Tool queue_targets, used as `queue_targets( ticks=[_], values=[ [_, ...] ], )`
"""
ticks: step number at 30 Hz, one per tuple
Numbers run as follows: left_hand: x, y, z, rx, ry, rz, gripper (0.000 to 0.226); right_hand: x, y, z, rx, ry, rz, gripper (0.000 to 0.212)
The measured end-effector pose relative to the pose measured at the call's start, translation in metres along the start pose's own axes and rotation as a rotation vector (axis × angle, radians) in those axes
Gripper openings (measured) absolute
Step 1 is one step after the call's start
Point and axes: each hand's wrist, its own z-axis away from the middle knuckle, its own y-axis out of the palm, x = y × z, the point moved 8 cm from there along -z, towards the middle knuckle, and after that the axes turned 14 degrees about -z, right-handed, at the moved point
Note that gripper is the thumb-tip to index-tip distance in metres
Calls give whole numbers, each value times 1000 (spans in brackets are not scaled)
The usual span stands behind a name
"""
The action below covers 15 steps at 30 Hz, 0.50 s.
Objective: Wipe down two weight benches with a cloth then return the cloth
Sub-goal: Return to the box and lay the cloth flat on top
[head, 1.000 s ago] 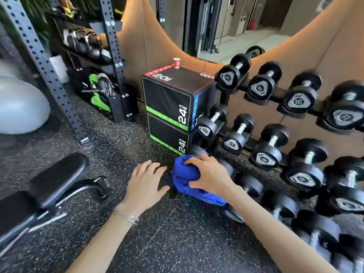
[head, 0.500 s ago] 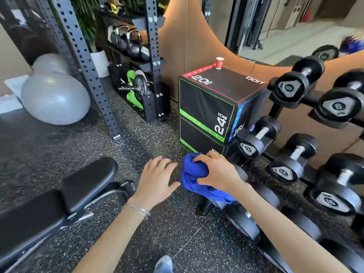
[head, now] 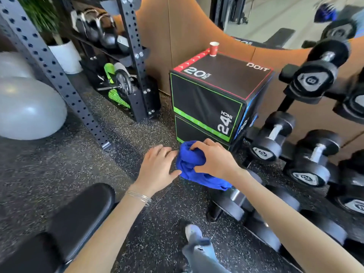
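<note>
Two hands are readying the blue cloth (head: 192, 166) above the floor (head: 59, 174), right hand (head: 214, 158) clamping it, left hand (head: 157, 168) open against it; flattening it first should aid wiping the nearby weight bench (head: 78, 219).

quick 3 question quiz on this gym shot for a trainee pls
1. Which hand grips the blue cloth? A) left B) right C) neither
2. True or false: the red cup stands on top of the upper plyo box.
3. Fill in: the black bench pad sits at the lower ___ of the view.

Key
1. B, the right hand
2. True
3. left
</note>
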Motion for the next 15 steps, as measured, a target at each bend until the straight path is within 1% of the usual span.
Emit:
queue_targets(
  ticks=[6, 12, 15],
  values=[
    [36, 26, -96, 13, -8, 2, 61, -32, -7, -100, 17, 17, -12, 54],
    [67, 32, -204, 24, -5, 5, 59, -62, -42, -208, 4, 50, -19, 53],
    [81, 28, -256, -18, -18, 13, 59, -74, -63, -254, -18, 60, -16, 53]
  ],
)
